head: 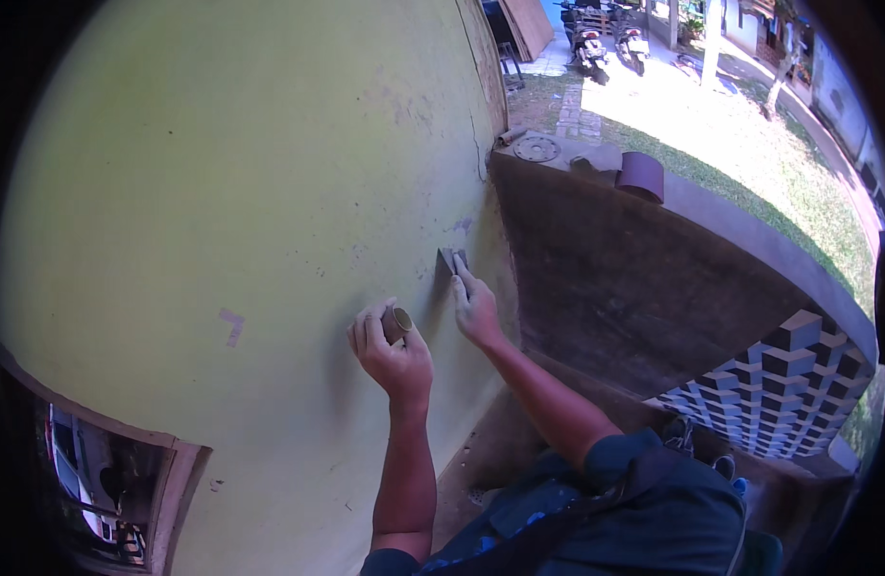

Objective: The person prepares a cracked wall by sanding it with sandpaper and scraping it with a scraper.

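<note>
My left hand [391, 353] is closed around a short rolled tube [397, 324], perhaps sandpaper, close to the yellow-green painted wall [255, 194]. Up and to the right of it, my right hand [475, 306] grips a flat scraper or putty knife [453, 261]; its handle is mostly hidden by my fingers. The blade lies at the wall just below a pale patch [462, 225]. Chips and small marks dot the wall around both hands, and an L-shaped pale patch [232, 325] shows farther left.
A low dark wall [630, 273] adjoins at the right. On its ledge lie a perforated disc [537, 149], a crumpled sheet [597, 160] and a purple-brown abrasive roll [641, 177]. A framed window [176, 497] is at lower left. Motorcycles [590, 47] stand outside beyond the grass.
</note>
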Demonstrator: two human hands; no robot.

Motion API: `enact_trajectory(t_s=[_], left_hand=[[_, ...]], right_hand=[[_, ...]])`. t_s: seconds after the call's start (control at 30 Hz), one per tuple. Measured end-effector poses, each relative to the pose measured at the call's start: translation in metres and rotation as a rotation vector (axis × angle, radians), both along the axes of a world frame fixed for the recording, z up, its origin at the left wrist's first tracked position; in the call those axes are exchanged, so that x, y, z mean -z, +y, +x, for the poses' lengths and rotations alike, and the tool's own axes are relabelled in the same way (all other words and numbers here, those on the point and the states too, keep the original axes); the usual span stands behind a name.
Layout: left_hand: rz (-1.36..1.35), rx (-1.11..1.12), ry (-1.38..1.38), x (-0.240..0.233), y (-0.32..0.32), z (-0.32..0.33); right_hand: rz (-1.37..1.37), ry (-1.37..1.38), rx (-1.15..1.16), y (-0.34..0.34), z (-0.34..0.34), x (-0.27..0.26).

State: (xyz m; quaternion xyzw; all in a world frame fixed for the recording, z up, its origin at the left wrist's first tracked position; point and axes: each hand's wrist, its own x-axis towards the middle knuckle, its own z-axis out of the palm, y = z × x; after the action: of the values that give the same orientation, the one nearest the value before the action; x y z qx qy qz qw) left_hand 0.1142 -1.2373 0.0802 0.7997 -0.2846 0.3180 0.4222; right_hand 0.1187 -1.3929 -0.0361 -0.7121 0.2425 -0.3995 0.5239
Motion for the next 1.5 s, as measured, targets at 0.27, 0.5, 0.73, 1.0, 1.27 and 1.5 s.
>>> enact_trajectory(t_s=[0.27, 0.5, 0.73, 1.0, 1.27, 1.5], left_hand=[[0.528, -0.197, -0.61, -0.075, 0.006, 0.058], [0.695, -0.349, -0.803, -0.051, -0.008, 0.077], [0.701, -0.346, -0.83, -0.046, -0.021, 0.081], [0.707, -0.322, -0.821, -0.036, -0.022, 0.08], [0.768, -0.257, -0.736, -0.038, -0.011, 0.072], [0.79, -0.279, -0.614, -0.062, 0.022, 0.056]], right_hand=[[-0.047, -0.13, 0.169, -0.053, 0.03, -0.014], [-0.007, 0.035, -0.051, -0.01, 0.0, -0.018], [0.125, 0.043, -0.004, -0.066, 0.007, -0.022], [0.16, 0.169, -0.122, -0.031, -0.013, -0.017], [0.21, -0.013, 0.002, -0.051, 0.015, -0.021], [0.152, -0.018, -0.029, -0.022, -0.001, -0.032]])
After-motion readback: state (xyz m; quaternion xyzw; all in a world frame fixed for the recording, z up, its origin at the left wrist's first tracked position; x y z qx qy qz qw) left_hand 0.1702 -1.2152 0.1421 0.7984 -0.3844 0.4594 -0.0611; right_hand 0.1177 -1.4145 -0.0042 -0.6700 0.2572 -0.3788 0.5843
